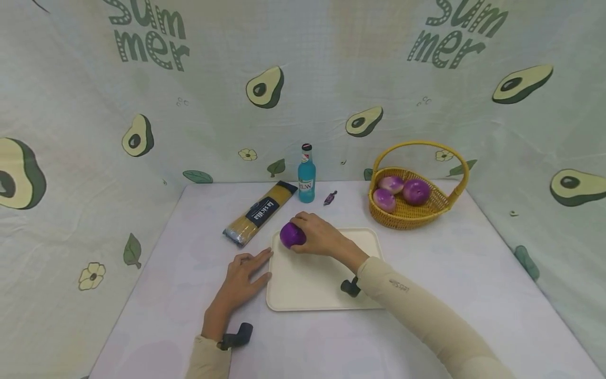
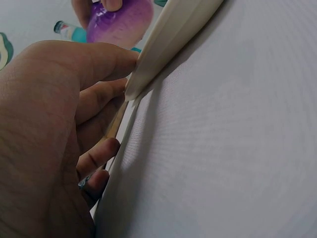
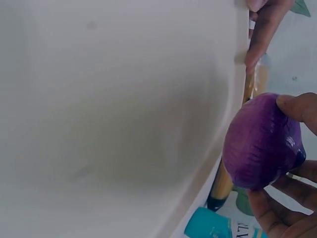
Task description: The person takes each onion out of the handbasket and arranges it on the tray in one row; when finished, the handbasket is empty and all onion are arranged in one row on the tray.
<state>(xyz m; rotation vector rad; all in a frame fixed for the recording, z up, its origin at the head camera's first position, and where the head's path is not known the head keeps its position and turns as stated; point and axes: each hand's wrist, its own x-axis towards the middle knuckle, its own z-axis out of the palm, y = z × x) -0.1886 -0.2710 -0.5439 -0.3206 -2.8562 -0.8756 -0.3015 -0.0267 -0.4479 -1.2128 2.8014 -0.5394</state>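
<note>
My right hand [image 1: 318, 235] holds a purple onion [image 1: 292, 235] over the far left corner of a cream tray [image 1: 322, 295]. In the right wrist view, the fingertips and thumb pinch the smooth, shiny onion [image 3: 262, 141] from its pointed end. My left hand [image 1: 242, 281] rests at the tray's left edge with fingers spread. The left wrist view has the thumb and a finger of this hand [image 2: 54, 99] touching the outside of the tray's rim [image 2: 158, 54]. Nothing lies on the part of the tray that shows.
Behind the tray are a pasta packet [image 1: 260, 213], a blue bottle [image 1: 306, 181] and a small wrapped candy [image 1: 330, 198]. At the back right stands a yellow wicker basket [image 1: 402, 222] with an arched handle, holding 3 purple-and-white onions [image 1: 416, 192]. A printed cloth [image 1: 312, 47] hangs behind the table.
</note>
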